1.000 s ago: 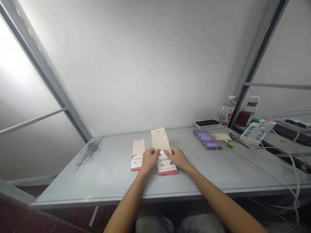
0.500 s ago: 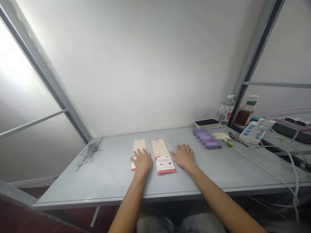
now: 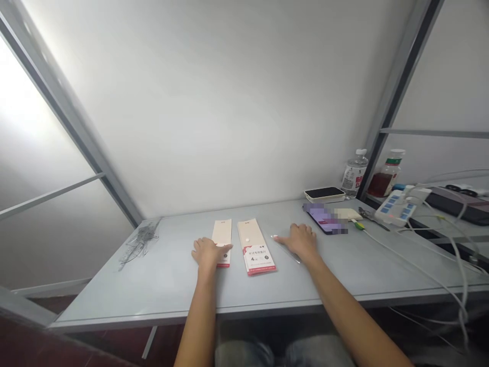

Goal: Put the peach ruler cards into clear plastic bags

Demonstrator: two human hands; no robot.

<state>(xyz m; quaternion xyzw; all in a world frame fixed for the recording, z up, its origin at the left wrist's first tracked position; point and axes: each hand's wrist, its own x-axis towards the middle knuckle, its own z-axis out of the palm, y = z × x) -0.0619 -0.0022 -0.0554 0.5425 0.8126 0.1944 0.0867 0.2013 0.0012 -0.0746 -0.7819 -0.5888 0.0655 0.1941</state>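
The left hand (image 3: pixel 208 253) lies palm down and open, closed around nothing, with its fingers across the lower end of a slim cream paper packet with a red band (image 3: pixel 222 237). That packet lies flat just left of a second, wider cream paper packet with a red-and-white printed label (image 3: pixel 254 247), which neither hand touches and which lies flat on a pale grey table (image 3: pixel 160 290).

The right hand (image 3: pixel 301 242) rests flat and open to the right of the second packet, over a thin clear stick (image 3: pixel 286 250); whether its fingers pinch the stick cannot be told.

Farther right of the second packet are a dark phone with a pixelated screen (image 3: pixel 324 219) and a white box with a black top (image 3: pixel 319 194). Beyond those stand a clear plastic water bottle (image 3: pixel 354 173) and a bottle of red liquid (image 3: pixel 384 179). Left of the second packet lies a tangle of thin grey wires (image 3: pixel 139 243).
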